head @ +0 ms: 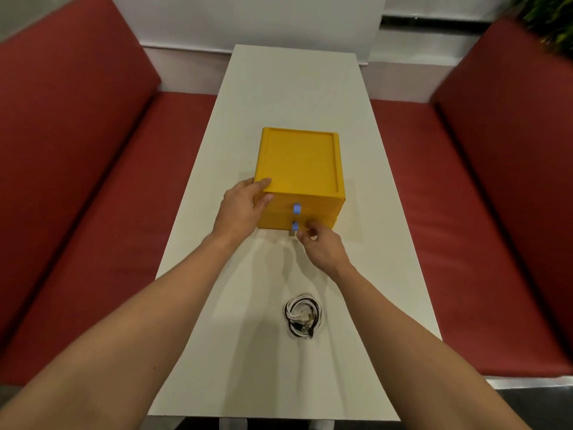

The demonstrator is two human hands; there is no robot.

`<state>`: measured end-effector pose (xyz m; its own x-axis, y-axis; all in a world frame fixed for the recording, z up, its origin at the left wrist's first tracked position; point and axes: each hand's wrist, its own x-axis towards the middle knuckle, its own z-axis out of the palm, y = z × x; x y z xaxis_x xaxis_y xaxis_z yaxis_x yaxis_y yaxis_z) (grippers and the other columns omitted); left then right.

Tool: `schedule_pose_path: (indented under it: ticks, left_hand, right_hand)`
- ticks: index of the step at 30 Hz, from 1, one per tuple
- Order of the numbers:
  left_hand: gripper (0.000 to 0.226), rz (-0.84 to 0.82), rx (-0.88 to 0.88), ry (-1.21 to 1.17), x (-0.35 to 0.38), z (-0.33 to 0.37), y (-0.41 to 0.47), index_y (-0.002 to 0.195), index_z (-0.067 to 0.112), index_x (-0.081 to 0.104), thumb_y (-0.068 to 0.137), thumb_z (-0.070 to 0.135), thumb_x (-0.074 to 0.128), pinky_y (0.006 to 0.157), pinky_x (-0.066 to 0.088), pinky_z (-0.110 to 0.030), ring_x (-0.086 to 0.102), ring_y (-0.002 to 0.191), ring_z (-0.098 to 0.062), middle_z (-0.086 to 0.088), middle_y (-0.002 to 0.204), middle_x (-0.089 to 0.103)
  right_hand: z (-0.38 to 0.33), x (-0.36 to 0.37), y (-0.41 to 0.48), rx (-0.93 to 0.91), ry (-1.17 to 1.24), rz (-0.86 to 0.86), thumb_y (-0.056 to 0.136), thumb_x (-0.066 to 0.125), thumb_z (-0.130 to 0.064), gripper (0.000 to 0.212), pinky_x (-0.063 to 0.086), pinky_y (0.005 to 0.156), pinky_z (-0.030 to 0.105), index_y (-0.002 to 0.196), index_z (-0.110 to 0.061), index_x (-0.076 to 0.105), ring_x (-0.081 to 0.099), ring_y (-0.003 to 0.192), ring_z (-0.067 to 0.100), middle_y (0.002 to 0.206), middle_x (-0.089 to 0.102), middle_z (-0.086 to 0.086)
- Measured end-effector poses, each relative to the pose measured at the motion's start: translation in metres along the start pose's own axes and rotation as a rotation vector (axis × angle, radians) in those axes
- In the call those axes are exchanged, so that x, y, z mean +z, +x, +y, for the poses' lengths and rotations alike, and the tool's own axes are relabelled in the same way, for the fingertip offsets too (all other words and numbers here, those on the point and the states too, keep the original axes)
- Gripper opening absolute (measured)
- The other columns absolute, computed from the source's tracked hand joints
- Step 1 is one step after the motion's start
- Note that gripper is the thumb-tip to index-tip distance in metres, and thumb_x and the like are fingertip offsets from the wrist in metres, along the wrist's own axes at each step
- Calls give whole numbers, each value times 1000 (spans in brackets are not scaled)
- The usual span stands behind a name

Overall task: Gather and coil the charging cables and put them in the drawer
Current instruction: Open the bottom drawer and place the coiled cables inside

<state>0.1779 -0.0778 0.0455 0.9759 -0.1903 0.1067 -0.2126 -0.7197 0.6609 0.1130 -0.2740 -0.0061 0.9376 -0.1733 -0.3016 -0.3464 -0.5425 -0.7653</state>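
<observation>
A yellow two-drawer box (299,164) stands in the middle of the white table (294,85). Each drawer front has a small blue pull tab, the upper tab (296,208) and the lower tab (295,225). Both drawers look closed. My left hand (245,207) grips the box's front left corner, thumb on top. My right hand (321,245) is at the lower drawer, fingers curled just right of the lower tab; whether they pinch it I cannot tell. A coiled bundle of white and black charging cables (302,315) lies on the table near me, between my forearms.
Red padded benches (102,187) run along both sides of the narrow table, with a white wall beyond the far end. A green plant (548,20) shows at the top right corner.
</observation>
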Motion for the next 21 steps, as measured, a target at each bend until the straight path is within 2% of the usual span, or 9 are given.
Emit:
schedule_pose_path:
  ticks: [2,4,6,8,10,12,17,21]
  left_hand:
    - [42,39,9,-8,5,0,0,142,21,64,102,36,64,105,49,-40,64,119,-35,-15,140,64]
    - [41,58,15,-13,8,3,2,140,20,65,101,35,65,103,51,-40,65,115,-34,-14,137,66]
    - [42,61,24,-16,10,7,3,140,20,65,101,35,66,102,53,-43,66,111,-35,-15,135,68]
    - [42,57,31,-15,12,8,6,139,20,66,101,36,66,101,53,-45,66,110,-35,-15,133,69]
    - [42,47,24,-15,11,9,8,139,20,66,100,35,66,102,52,-45,66,112,-35,-15,134,68]
    - [42,39,19,-16,10,10,10,140,20,65,101,35,66,104,51,-44,65,116,-34,-15,137,66]
    - [42,30,10,-9,9,13,8,141,20,64,102,35,64,106,51,-46,64,119,-33,-15,138,66]
    - [43,18,3,11,6,15,8,141,21,64,101,37,64,105,51,-47,63,122,-34,-15,138,66]
  right_hand:
    - [1,3,8,66,46,-22,101,53,-48,35,48,75,37,115,-18,66,65,97,31,107,69,7]
    - [2,7,14,148,175,-45,100,52,-53,39,52,63,35,106,-18,69,66,79,25,96,72,7]
    - [1,9,19,196,261,-41,102,52,-50,40,44,51,27,102,-14,69,61,64,18,86,70,4]
    - [-1,9,25,210,298,-28,104,50,-44,40,39,44,22,103,-9,69,59,61,18,84,69,5]
    - [-3,9,29,201,326,-42,105,50,-37,39,44,47,23,105,-4,69,58,61,21,86,70,9]
    - [-3,12,33,178,323,-44,106,49,-35,37,49,57,32,103,-3,69,60,63,24,86,72,14]
    - [1,12,23,183,228,-29,100,52,-35,34,47,60,32,89,-10,74,65,69,24,70,73,4]
    - [7,5,-12,140,129,-35,96,62,-35,30,47,69,31,85,-13,79,60,72,16,85,75,2]
